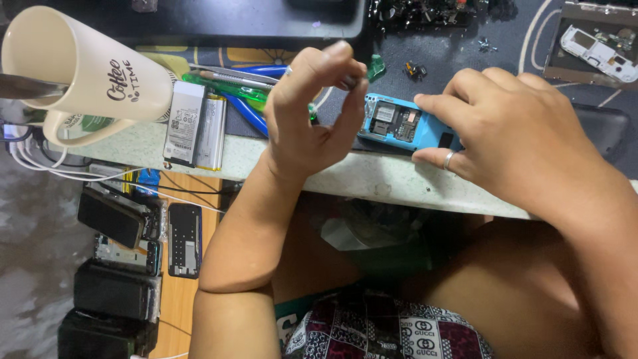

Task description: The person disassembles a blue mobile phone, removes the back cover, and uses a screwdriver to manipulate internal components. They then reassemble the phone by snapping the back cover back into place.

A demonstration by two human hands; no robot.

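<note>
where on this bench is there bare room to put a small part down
Free: the pale bench edge between the left hand and right hand, just in front of the blue phone; also the dark mat above the right hand's knuckles. Crowded: the left, with mug, batteries and tweezers, and the parts pile at top.

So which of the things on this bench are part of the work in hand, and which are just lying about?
In hand:
- opened blue phone, steadied by the right hand
- left hand, fingertips pinched just above it; anything held is too small to tell

Lying about:
- cream mug
- two flat batteries
- green and blue tools
- phone parts on the lower shelf
- white circuit board
</note>
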